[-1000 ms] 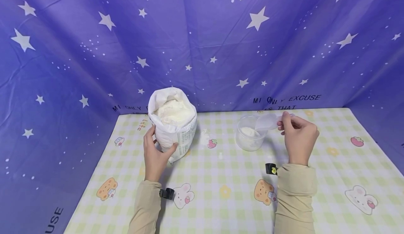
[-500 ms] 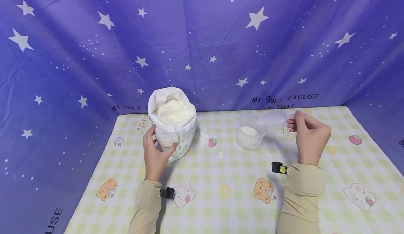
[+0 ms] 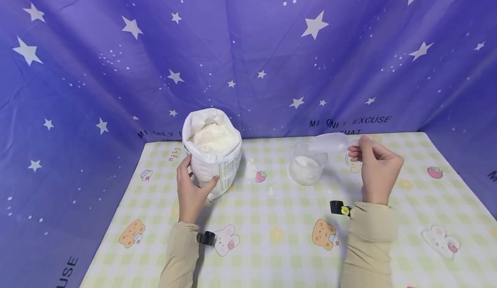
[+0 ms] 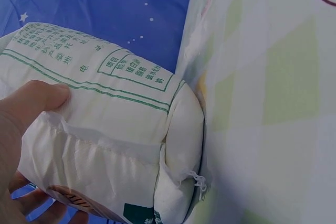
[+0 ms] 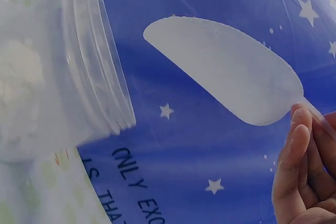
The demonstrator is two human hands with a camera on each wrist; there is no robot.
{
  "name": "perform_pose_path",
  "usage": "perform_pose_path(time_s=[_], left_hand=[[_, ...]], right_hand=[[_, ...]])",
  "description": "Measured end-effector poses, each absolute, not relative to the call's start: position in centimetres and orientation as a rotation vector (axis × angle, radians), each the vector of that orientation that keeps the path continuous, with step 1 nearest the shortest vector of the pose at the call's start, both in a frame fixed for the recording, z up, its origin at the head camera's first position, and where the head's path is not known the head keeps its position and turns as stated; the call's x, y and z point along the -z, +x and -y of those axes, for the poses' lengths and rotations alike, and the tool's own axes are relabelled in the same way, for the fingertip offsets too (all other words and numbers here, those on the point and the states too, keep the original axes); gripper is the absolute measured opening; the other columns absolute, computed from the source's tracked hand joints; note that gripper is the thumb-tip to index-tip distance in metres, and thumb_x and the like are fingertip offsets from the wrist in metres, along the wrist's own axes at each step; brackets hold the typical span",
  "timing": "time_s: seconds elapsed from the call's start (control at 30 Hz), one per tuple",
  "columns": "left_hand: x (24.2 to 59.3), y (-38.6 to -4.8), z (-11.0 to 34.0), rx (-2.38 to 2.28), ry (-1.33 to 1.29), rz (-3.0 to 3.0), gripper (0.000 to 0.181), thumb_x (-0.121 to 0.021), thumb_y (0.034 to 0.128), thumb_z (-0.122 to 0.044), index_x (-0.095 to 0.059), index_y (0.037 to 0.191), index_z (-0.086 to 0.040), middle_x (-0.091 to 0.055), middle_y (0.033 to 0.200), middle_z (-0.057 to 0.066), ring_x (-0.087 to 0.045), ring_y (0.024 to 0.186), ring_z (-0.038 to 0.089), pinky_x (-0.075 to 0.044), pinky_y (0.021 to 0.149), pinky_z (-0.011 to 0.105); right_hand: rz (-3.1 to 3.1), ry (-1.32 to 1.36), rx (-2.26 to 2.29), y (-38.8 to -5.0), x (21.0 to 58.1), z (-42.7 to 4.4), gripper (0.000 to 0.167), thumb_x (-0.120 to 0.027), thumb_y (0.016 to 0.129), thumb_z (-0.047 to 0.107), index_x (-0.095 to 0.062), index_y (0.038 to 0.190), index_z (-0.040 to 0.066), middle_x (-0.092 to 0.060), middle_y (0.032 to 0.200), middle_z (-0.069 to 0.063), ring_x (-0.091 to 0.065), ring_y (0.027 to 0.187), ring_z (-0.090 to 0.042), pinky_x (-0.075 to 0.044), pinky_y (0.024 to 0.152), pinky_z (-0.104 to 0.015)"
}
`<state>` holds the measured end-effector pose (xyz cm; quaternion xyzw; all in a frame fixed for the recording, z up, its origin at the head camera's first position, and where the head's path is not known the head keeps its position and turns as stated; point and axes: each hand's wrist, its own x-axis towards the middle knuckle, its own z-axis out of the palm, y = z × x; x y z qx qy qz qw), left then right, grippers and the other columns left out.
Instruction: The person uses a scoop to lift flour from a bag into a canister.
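Note:
An open white bag of pale powder (image 3: 215,139) stands at the back left of the table, green print on its front. My left hand (image 3: 194,193) grips its near side, thumb in front and fingers round the left; the left wrist view shows the thumb pressing the bag (image 4: 115,103). In my right hand (image 3: 378,167) the handle of a translucent scoop (image 3: 330,142) is pinched. The scoop (image 5: 226,72) is apart from the clear plastic jar (image 5: 100,66) in the right wrist view, its tip above the jar's rim. White powder (image 3: 306,163) lies in the jar.
A checked tablecloth (image 3: 272,245) with cartoon prints covers the table. Spilled white powder (image 3: 251,166) lies between bag and jar. A blue star-patterned curtain (image 3: 248,55) rises directly behind the table and along its sides.
My right hand has drawn the scoop up and to the right, out of the jar, then slightly back left. My left hand and the bag stay put.

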<state>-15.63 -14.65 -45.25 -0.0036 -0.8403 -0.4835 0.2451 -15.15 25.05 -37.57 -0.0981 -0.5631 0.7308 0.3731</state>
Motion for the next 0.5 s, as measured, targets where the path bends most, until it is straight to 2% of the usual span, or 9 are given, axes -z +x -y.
perform_pose_path(time_s=[0.5], left_hand=[[45.3,-15.7,14.5,1.329,0.002,2.295,0.092,-0.086,0.0747,-0.018,-0.034,0.149,-0.009,-0.04,0.147,0.011,-0.04,0.135,0.027,-0.043,0.108,0.045]], right_hand=[[1.592,-0.109,-1.829,-16.3,35.6,-20.9,0.034,-0.07,0.093,0.021,-0.073,0.082,-0.012,-0.072,0.067,-0.004,-0.067,0.057,-0.012,-0.06,0.057,-0.023]])
